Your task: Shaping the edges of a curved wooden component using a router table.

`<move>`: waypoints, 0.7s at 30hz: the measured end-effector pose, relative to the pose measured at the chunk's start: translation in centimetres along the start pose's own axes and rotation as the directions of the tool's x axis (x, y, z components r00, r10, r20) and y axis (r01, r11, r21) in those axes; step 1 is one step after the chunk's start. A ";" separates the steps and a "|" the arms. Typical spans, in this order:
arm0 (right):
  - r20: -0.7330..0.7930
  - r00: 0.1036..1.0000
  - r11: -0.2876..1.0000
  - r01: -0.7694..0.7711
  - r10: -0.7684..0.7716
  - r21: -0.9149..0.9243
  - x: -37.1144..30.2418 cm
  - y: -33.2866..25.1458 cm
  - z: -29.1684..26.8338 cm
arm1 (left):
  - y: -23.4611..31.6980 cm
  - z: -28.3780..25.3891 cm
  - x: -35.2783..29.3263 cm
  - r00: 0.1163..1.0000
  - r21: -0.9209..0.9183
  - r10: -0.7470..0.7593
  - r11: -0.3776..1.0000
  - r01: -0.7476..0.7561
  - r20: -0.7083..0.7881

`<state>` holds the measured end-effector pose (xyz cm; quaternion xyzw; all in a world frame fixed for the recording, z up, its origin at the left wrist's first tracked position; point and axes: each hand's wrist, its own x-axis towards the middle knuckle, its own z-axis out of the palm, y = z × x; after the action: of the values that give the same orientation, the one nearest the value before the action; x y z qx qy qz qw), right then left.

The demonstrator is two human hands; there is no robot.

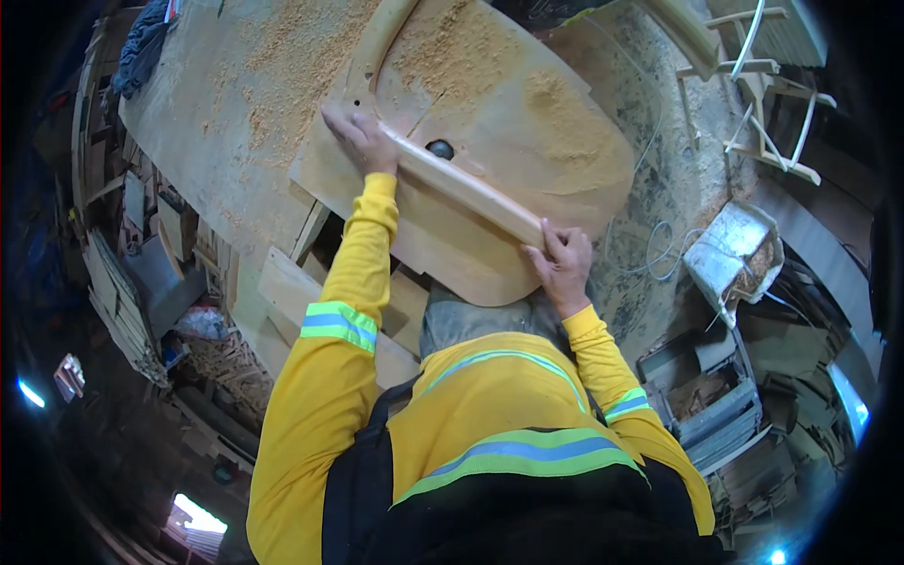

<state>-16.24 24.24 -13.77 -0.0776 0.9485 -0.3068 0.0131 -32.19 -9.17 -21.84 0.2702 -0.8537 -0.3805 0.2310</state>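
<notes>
A long, smooth, pale wooden rail (461, 186) lies slantwise across a shaped wooden board (452, 240) in front of me. My left hand (363, 141) is closed over the rail's upper left end, where it meets a curved wooden piece (381, 42) with a small dark hole. Whether the two are one part I cannot tell. My right hand (563, 266) grips the lower right end, its thumb and fingers around the wood. Just beyond the rail's middle, a round dark knob-like piece (440, 149) stands out of the board.
Shavings (452, 61) cover the board and the worktop (202, 113) at the left. A thin cable (659, 259) coils at the right, beside a cut-open whitish container (730, 254) holding shavings. Wooden frames (767, 104) stand at the far right; stacked boards (127, 297) lean at the left.
</notes>
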 end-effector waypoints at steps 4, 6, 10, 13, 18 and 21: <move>0.052 0.994 0.995 0.096 -0.096 -0.013 0.7 0.4 -0.5 | 1.9 0.4 -6.3 0.989 0.009 -0.147 0.989 0.147 -0.035; 0.103 0.985 0.990 0.140 -0.139 0.003 0.8 1.0 -0.3 | 2.2 0.8 -8.8 0.982 0.046 -0.157 0.986 0.162 -0.105; 0.107 0.955 0.958 0.263 -0.276 0.115 0.8 2.6 0.5 | 3.9 1.9 -13.9 0.959 -0.010 -0.236 0.971 0.237 -0.156; 0.110 0.953 0.956 0.268 -0.282 0.123 0.9 2.7 1.0 | 6.2 3.3 -18.1 0.924 -0.085 -0.317 0.948 0.305 -0.216; 0.149 0.940 0.942 0.280 -0.308 0.183 1.4 3.6 0.8 | 10.3 3.9 -22.4 0.904 -0.115 -0.396 0.917 0.382 -0.159; 0.142 0.937 0.934 0.287 -0.320 0.213 1.5 4.4 0.7 | 10.7 4.5 -23.2 0.907 -0.142 -0.408 0.909 0.392 -0.106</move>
<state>-18.33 27.11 -16.84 -0.2488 0.8866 -0.3858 0.0559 -20.61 13.99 -20.67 0.4506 -0.7388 -0.4503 0.2199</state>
